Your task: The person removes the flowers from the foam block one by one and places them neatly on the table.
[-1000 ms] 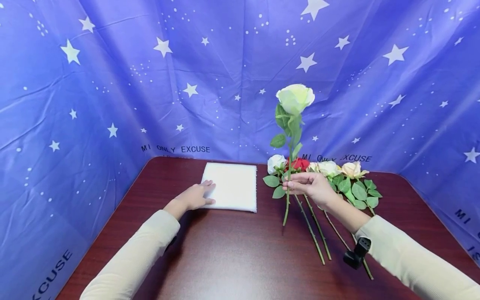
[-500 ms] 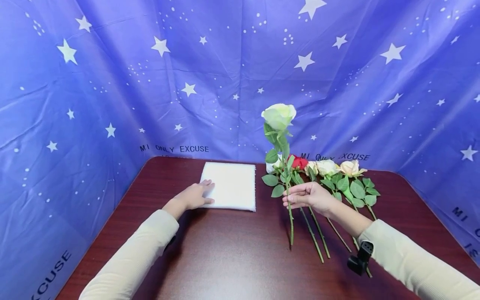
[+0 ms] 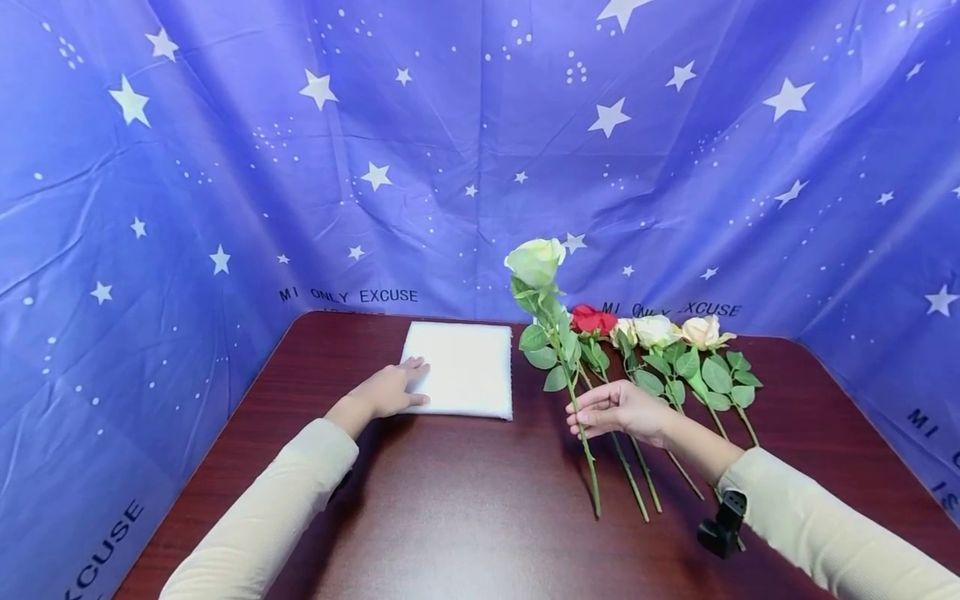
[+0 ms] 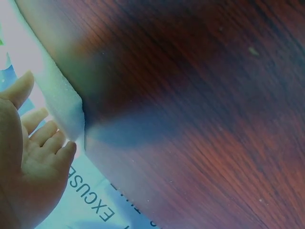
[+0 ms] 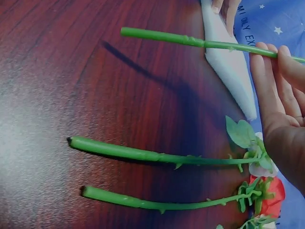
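My right hand (image 3: 618,411) pinches the green stem of a white rose (image 3: 536,263) between thumb and fingertips. The rose is held above the table, its bloom tilted to the left and its stem end pointing down toward me. In the right wrist view the held stem (image 5: 162,36) hangs apart from the wood, with its shadow below. On the left, my left hand (image 3: 384,392) rests on the near left edge of a white foam block (image 3: 465,367), fingers extended over it. The left wrist view shows the foam block's side (image 4: 62,98) close to those fingers.
Several roses lie in a row on the right of the dark red table (image 3: 450,500), among them a red rose (image 3: 592,320), a cream rose (image 3: 656,331) and a peach rose (image 3: 703,332). Behind the table hangs a blue star-printed curtain (image 3: 450,125).
My right hand has come lower and nearer to me, with the white rose. Its bloom has dropped and leaned left, and the stem end has swung right. My left hand stays on the foam block.
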The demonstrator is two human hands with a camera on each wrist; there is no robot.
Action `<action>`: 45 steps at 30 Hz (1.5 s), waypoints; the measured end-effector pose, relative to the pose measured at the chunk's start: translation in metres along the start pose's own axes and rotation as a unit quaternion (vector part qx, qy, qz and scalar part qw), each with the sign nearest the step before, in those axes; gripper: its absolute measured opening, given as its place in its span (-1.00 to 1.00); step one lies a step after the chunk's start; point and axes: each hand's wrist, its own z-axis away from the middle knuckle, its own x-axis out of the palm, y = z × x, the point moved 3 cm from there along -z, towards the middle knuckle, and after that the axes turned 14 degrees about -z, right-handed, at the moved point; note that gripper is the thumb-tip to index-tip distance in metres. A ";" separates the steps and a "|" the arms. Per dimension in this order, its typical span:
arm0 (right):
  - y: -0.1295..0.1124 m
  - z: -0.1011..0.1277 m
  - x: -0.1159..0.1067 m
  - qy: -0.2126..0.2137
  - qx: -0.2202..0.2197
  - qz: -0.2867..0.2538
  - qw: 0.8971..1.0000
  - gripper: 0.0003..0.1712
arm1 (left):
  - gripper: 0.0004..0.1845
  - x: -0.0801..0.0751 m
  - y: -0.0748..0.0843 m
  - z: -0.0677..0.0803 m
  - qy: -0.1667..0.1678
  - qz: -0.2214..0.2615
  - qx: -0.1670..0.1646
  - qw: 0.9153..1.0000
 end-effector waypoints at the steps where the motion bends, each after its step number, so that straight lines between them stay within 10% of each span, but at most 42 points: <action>1: 0.001 0.000 0.000 -0.002 0.002 0.000 1.000 -0.64 | -0.30 -0.001 0.000 0.000 0.001 -0.001 0.002 1.000; 45: 0.028 0.012 -0.015 0.012 0.027 -0.015 0.999 -0.56 | -0.31 0.001 0.000 0.001 0.007 0.005 0.007 1.000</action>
